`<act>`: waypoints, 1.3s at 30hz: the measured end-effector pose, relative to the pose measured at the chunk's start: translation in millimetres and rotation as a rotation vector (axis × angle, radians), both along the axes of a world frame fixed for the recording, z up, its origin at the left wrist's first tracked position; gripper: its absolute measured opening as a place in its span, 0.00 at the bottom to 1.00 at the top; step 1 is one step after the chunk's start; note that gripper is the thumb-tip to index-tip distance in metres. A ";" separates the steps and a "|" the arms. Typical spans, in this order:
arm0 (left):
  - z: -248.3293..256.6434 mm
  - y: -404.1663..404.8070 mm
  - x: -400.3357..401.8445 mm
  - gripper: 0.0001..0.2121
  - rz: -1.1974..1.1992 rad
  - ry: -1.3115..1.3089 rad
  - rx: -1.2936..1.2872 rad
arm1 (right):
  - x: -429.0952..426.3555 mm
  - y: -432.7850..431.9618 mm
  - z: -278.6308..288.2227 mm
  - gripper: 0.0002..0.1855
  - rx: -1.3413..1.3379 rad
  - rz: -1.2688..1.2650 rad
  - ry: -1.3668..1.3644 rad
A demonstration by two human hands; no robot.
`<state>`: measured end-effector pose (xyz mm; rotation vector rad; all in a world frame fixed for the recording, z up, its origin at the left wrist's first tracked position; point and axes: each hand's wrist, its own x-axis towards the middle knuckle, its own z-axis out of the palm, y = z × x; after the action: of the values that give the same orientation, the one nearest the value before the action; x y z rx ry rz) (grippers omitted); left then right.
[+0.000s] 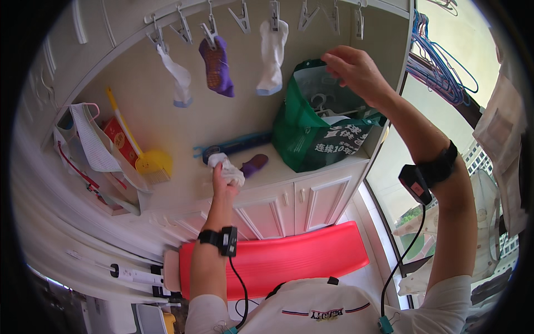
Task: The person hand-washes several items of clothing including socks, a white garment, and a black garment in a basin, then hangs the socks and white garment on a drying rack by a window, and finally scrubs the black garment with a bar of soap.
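Observation:
My left hand (222,183) grips a bunched white sock (233,172) just above the cabinet top. Beside it lies a purple sock (255,165) with a darker sole. My right hand (354,69) is raised over the green shopping bag (292,125), fingers loosely curled and apart, with nothing visible in them. From the clips of a hanging rack (254,2) dangle a white sock with a blue-grey toe (177,77), a purple sock with a dotted sole (217,67) and another white sock (272,58). Several other clips, such as a grey clip (241,18), hold nothing.
Plastic hangers (327,110) poke up inside the bag. A yellow dustpan (154,165) and mesh bags (94,137) stand at the left. Below the cabinet doors (267,215) is a red plastic slide (292,259). Wire hangers (442,71) hang by the window at right.

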<state>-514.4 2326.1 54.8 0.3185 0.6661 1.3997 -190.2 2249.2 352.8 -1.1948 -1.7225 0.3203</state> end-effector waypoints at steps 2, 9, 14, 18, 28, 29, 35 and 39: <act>-2.1 -7.5 -14.6 0.13 0.054 0.073 -0.105 | -18.5 1.6 9.7 0.18 -0.064 0.056 0.038; 82.1 -52.2 -7.5 0.26 -0.081 -0.140 0.262 | -76.6 38.9 -11.9 0.43 -0.289 0.167 0.247; 132.9 -68.2 -44.4 0.26 -0.157 -0.376 0.513 | -123.9 46.4 -17.2 0.43 -0.234 0.391 0.429; 169.1 -70.1 -45.8 0.33 0.036 -0.441 0.605 | -129.3 73.7 -26.3 0.40 -0.182 0.395 0.520; 233.5 -46.6 -16.6 0.35 -0.158 -0.277 0.733 | -146.3 65.0 -18.2 0.17 -0.315 0.558 0.521; 237.9 -48.2 -7.6 0.34 -0.163 -0.273 0.723 | -147.0 68.5 -17.2 0.15 -0.308 0.416 0.481; 240.0 -52.4 16.3 0.30 -0.263 -0.279 0.698 | -159.8 68.5 -10.1 0.14 -0.315 0.357 0.421; 236.9 -51.6 27.7 0.32 -0.369 -0.281 0.804 | -163.8 57.3 -12.3 0.12 -0.307 0.531 0.640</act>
<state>-486.7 2274.5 291.7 0.8129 -0.2138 1.2634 -354.0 2306.5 340.5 -0.6943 -1.4072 1.1868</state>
